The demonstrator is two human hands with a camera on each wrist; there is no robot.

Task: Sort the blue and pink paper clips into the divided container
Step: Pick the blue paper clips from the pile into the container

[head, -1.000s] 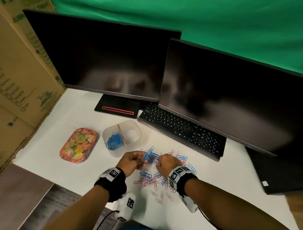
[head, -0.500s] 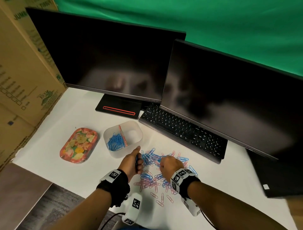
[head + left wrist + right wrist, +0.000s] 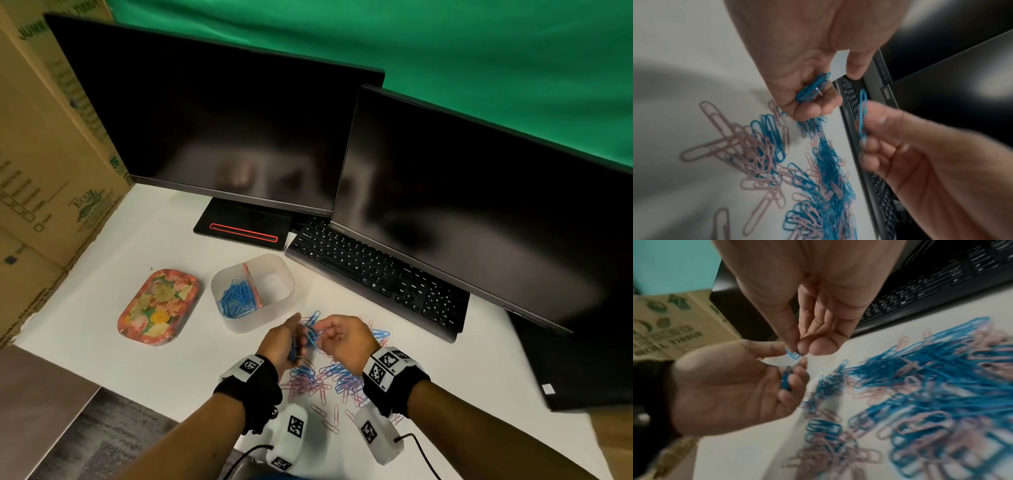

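From the head view the hands meet above the mixed clip pile (image 3: 325, 380) on the bench (image 3: 144, 359): left hand (image 3: 282, 342) beside right hand (image 3: 346, 337), just in front of the divided container (image 3: 253, 317), whose left compartment holds blue clips.

The left wrist view shows left fingers curled round a blue bundle (image 3: 813, 87).

The right wrist view shows the right thumb and forefinger pinching a single blue clip (image 3: 792, 354). Likely step: gathering blues; next, pass it over, then tip the bundle into the blue side.

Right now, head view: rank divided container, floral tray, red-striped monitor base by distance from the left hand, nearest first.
1. divided container, just beyond the left hand, slightly to its left.
2. floral tray, farther left on the table.
3. monitor base, farthest back, under the left screen.
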